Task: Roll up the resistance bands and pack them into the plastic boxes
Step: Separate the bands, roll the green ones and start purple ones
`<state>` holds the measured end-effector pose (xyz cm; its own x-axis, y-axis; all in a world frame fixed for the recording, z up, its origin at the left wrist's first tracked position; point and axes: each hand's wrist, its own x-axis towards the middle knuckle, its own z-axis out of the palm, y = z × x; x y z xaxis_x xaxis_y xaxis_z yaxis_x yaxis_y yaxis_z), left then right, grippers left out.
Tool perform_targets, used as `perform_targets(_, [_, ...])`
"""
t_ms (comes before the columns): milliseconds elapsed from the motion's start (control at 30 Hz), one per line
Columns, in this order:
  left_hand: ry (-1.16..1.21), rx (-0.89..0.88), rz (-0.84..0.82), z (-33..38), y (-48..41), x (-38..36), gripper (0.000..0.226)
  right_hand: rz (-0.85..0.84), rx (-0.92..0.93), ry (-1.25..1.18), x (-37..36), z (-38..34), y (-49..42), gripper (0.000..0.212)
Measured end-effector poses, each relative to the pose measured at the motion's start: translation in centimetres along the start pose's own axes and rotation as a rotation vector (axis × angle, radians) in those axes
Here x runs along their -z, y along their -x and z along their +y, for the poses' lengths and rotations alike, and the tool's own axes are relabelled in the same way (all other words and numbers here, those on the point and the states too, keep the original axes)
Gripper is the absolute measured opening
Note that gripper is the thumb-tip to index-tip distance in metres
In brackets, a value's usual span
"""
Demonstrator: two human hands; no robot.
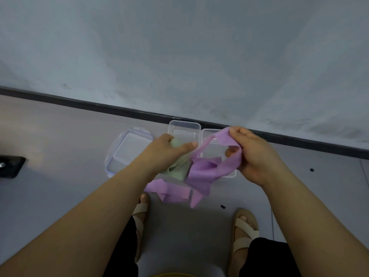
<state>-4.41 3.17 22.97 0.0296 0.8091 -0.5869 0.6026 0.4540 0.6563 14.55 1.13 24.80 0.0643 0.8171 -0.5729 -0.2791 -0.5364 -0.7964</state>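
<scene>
- The left hand (169, 149) gripped a green band (177, 170).
- The right hand (254, 155), at 3 o'clock of it, pinched a purple band (205, 169) that draped down toward 6 o'clock.
- 2 clear plastic boxes (184, 125) sat on the floor (60, 148) beneath; a lid (127, 149) lay at 9 o'clock of them.

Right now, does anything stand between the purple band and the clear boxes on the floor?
Nothing visible blocks the way. The right hand holds the purple band over the right clear box, whose top is open. The left hand grips the green band, which hangs against the purple one.
</scene>
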Motion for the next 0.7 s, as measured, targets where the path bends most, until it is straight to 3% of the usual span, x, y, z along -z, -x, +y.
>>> perform_targets(67, [-0.035,-0.002,0.072,0.0,0.0,-0.3,0.072,-0.057,-0.079,-0.280,0.2,-0.3,0.0,0.018])
perform_targets(133, [-0.041,-0.006,0.190,0.0,0.0,-0.3,0.076,-0.104,-0.133,-0.408,0.4,-0.5,0.1,0.020])
perform_targets(233, [-0.047,-0.033,0.310,0.2,-0.1,-0.1,0.069,-0.151,-0.146,-0.460,0.6,-0.7,0.1,0.014])
perform_targets(300, [-0.089,-0.068,0.296,0.6,0.2,-0.1,0.063,-0.172,-0.139,-0.479,0.7,-0.8,0.1,0.021])
perform_targets(367, [-0.103,-0.111,0.278,0.7,0.4,-0.3,0.066,-0.169,-0.135,-0.498,0.8,-0.8,0.1,0.024])
perform_targets(500, [-0.198,-0.326,0.415,1.1,1.1,-0.3,0.075,-0.164,-0.117,-0.528,0.7,-1.1,0.2,0.021])
perform_targets(567, [-0.185,-0.389,0.371,1.3,1.2,-0.3,0.069,-0.163,-0.112,-0.512,0.8,-1.0,0.2,0.023])
perform_targets(700, [-0.170,-0.341,0.093,1.6,1.3,-0.9,0.058,-0.180,-0.127,-0.524,0.8,-0.9,0.2,0.030])
